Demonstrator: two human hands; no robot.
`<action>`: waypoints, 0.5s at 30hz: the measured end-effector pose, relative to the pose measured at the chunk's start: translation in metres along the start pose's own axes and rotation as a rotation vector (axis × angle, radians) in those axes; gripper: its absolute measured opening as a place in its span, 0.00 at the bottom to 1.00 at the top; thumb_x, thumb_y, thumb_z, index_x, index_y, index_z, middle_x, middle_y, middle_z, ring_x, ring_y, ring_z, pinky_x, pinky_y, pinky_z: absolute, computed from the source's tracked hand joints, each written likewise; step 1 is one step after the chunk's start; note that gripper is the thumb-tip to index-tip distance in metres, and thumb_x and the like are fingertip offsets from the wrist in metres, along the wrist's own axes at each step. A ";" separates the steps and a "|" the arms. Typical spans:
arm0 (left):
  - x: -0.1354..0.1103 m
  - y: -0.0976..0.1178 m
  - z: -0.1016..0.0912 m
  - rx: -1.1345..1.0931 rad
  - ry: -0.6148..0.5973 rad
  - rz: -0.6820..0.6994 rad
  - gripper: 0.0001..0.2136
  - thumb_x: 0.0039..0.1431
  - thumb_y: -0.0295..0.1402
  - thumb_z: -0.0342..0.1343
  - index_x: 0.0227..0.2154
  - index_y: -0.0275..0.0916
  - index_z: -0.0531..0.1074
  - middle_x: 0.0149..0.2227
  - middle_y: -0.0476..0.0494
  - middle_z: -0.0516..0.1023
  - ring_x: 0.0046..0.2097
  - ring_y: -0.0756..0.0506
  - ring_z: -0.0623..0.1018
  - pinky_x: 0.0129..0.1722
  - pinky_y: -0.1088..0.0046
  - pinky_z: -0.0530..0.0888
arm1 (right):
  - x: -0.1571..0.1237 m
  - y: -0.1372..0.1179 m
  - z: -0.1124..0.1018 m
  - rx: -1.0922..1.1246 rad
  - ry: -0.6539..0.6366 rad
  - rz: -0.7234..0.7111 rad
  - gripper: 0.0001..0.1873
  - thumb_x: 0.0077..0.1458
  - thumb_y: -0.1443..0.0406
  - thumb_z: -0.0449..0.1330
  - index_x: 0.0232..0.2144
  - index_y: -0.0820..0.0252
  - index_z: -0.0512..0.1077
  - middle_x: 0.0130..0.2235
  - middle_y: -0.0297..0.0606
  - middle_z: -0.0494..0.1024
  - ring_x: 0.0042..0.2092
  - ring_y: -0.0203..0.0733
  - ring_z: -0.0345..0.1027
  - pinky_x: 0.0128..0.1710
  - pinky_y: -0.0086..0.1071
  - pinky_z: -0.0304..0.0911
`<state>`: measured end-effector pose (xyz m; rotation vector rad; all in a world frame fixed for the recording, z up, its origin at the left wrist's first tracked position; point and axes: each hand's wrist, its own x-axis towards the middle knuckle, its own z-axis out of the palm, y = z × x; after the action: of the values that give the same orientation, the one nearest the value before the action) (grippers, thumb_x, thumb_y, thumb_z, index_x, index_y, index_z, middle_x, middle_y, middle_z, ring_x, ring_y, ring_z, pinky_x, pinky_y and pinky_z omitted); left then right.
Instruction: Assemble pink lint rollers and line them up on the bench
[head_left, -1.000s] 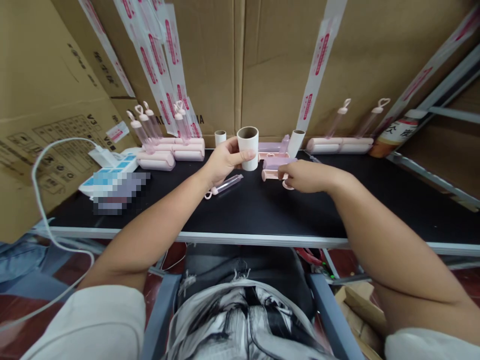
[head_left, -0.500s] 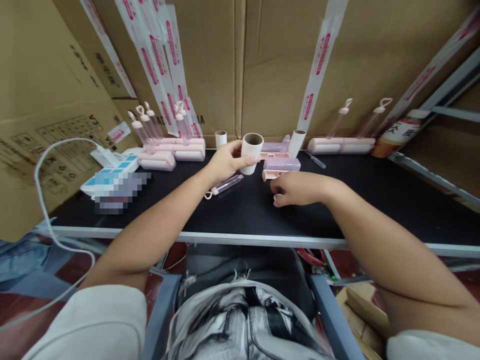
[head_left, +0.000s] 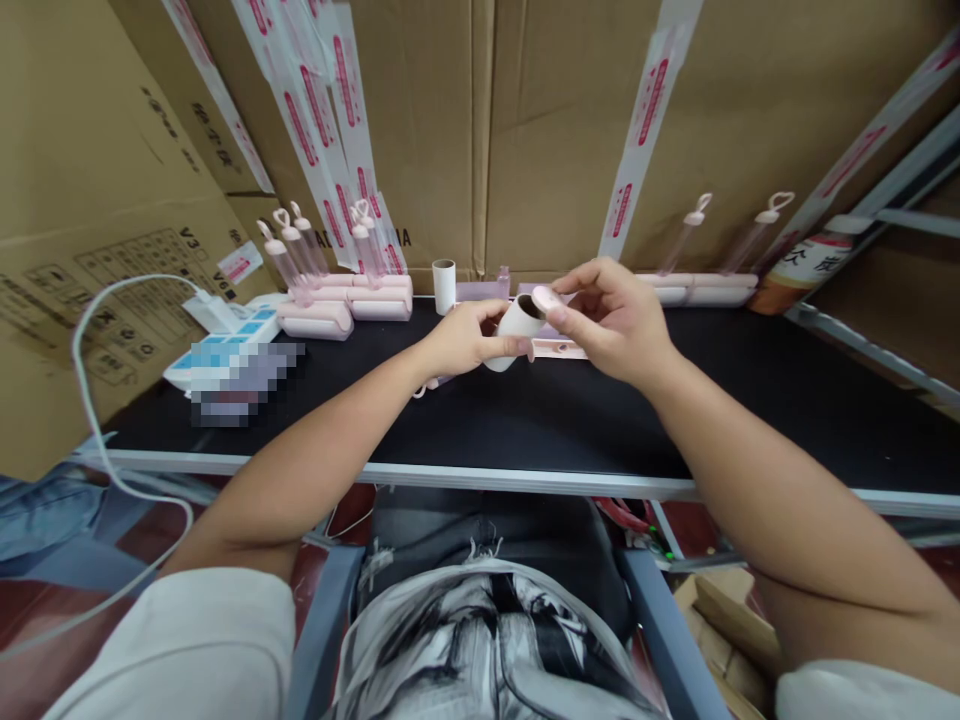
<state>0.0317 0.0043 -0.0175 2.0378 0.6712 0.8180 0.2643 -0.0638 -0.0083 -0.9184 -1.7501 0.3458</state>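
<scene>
A white lint roller refill roll (head_left: 516, 322) is held in my left hand (head_left: 474, 338), thumb in front and fingers behind. The roll leans to the right, so its hollow end faces my right hand (head_left: 619, 322). That hand pinches a small pink end cap (head_left: 547, 299) between thumb and fingers, right at the mouth of the roll; how far it sits inside I cannot tell. Just behind my hands lies an open pink lint roller case (head_left: 561, 349), partly hidden. A clear handle with a pink loop (head_left: 431, 386) lies mostly covered below my left hand.
Another white refill roll (head_left: 444, 288) stands at the back. Pink lint rollers (head_left: 315, 318) with upright handles are grouped left, with more pink rollers (head_left: 718, 289) at right. A power strip (head_left: 259, 325), its white cable (head_left: 75, 350) and a bottle (head_left: 806, 262) flank them. Cardboard (head_left: 555, 130) walls the rear.
My right hand has risen from the table by the pink case and brought a pink cap to the roll. My left hand has tilted the roll and moved it slightly right.
</scene>
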 end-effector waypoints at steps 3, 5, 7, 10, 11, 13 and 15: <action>-0.001 0.000 0.002 0.004 -0.031 0.016 0.27 0.53 0.49 0.74 0.48 0.34 0.81 0.41 0.44 0.83 0.42 0.45 0.78 0.46 0.67 0.72 | -0.001 0.004 0.002 -0.138 -0.039 -0.049 0.20 0.65 0.45 0.68 0.46 0.52 0.78 0.42 0.39 0.85 0.31 0.42 0.76 0.33 0.39 0.72; -0.001 0.000 0.002 -0.007 -0.029 0.019 0.27 0.53 0.49 0.74 0.49 0.34 0.81 0.41 0.44 0.83 0.42 0.45 0.78 0.47 0.67 0.72 | -0.001 0.003 0.002 -0.181 -0.050 -0.075 0.18 0.67 0.47 0.67 0.47 0.53 0.79 0.41 0.39 0.85 0.33 0.44 0.78 0.36 0.40 0.73; -0.001 0.001 0.002 -0.022 -0.029 0.015 0.28 0.53 0.49 0.74 0.51 0.34 0.81 0.42 0.43 0.83 0.43 0.44 0.79 0.47 0.66 0.73 | -0.001 0.002 0.002 -0.208 -0.044 -0.081 0.18 0.67 0.48 0.67 0.46 0.54 0.80 0.40 0.40 0.86 0.34 0.45 0.80 0.37 0.40 0.73; -0.002 0.001 0.002 -0.010 -0.033 0.022 0.28 0.53 0.49 0.74 0.50 0.35 0.81 0.43 0.42 0.84 0.45 0.43 0.80 0.48 0.65 0.75 | 0.000 0.002 0.003 -0.221 -0.048 -0.083 0.21 0.68 0.46 0.66 0.46 0.55 0.82 0.36 0.39 0.85 0.32 0.45 0.79 0.36 0.39 0.72; -0.002 0.000 0.002 -0.001 -0.036 0.027 0.27 0.53 0.49 0.74 0.49 0.35 0.81 0.43 0.42 0.84 0.45 0.42 0.80 0.49 0.65 0.75 | 0.000 0.004 0.003 -0.218 -0.060 -0.085 0.22 0.68 0.45 0.65 0.47 0.56 0.82 0.35 0.39 0.85 0.32 0.45 0.79 0.36 0.39 0.72; -0.001 -0.003 0.002 0.014 -0.029 0.043 0.28 0.53 0.51 0.75 0.49 0.34 0.81 0.43 0.41 0.84 0.45 0.42 0.81 0.49 0.64 0.75 | 0.000 0.007 0.003 -0.205 -0.096 -0.093 0.23 0.67 0.44 0.66 0.49 0.56 0.82 0.38 0.40 0.87 0.32 0.45 0.79 0.35 0.38 0.74; 0.000 -0.008 0.003 0.004 0.007 0.082 0.32 0.55 0.54 0.74 0.53 0.35 0.78 0.47 0.39 0.84 0.47 0.40 0.82 0.51 0.62 0.76 | 0.000 0.010 0.003 -0.177 -0.151 -0.107 0.26 0.67 0.44 0.67 0.55 0.55 0.82 0.46 0.44 0.89 0.35 0.46 0.82 0.36 0.38 0.76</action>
<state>0.0324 0.0069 -0.0254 2.0784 0.5960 0.8718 0.2655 -0.0567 -0.0155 -0.9390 -1.9855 0.1969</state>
